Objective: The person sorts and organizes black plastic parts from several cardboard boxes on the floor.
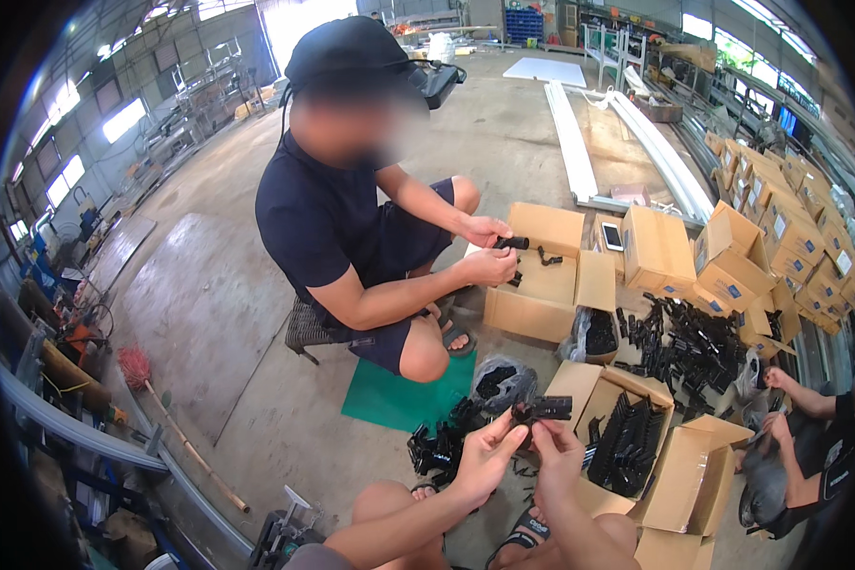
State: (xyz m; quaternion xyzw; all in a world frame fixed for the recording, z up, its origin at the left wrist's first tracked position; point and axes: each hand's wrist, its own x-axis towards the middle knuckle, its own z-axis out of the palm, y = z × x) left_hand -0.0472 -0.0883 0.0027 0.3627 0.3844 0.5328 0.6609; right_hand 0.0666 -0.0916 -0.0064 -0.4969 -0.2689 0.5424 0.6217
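In front of me I hold a black tubular fitting (549, 408) between both hands. My left hand (487, 458) pinches its left end with the fingertips. My right hand (555, 454) grips it from below, thumb up. Just right of my hands stands an open cardboard box (655, 388) with black parts (625, 445) laid in rows. Behind the fitting lies a clear plastic bag of small black pieces (503, 382). Left of it, a pile of black fittings (435, 446) rests on the floor.
A person (323, 218) sits opposite on a low stool, handling a black fitting over an open carton (532, 318). Loose black parts (686, 347) are heaped at right. Another person (817, 456) works at the right edge. Stacked cartons (796, 223) and a mop (185, 432) flank the area.
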